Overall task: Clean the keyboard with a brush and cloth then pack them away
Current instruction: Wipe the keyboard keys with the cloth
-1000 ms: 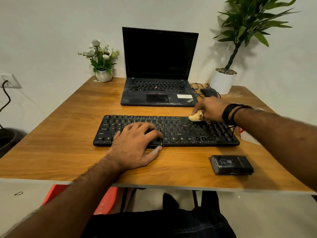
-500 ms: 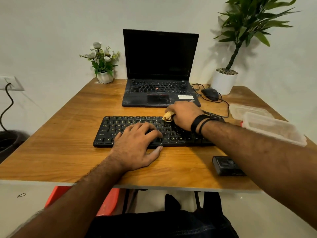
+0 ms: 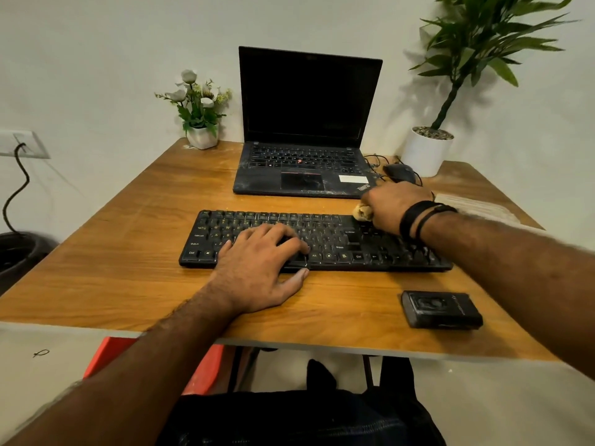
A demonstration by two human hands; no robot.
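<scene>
Right hand [image 3: 388, 206] with cloth [image 3: 362, 211] back rightward on keyboard [image 3: 335, 235]

A small desk workspace, probably a home office. A wooden desk [image 3: 128, 252] against a plain wall holds an open laptop [image 3: 306, 130], a keyboard [image 3: 338, 243], a mouse [image 3: 399, 172] and two potted plants [image 3: 201, 111].

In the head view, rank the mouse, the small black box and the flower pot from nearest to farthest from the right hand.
From the right hand, which grips a cloth at the keyboard's far right edge:
1. Mouse, just behind the hand.
2. Small black box, near the table's front edge on the right.
3. Flower pot, at the far left corner.
</scene>
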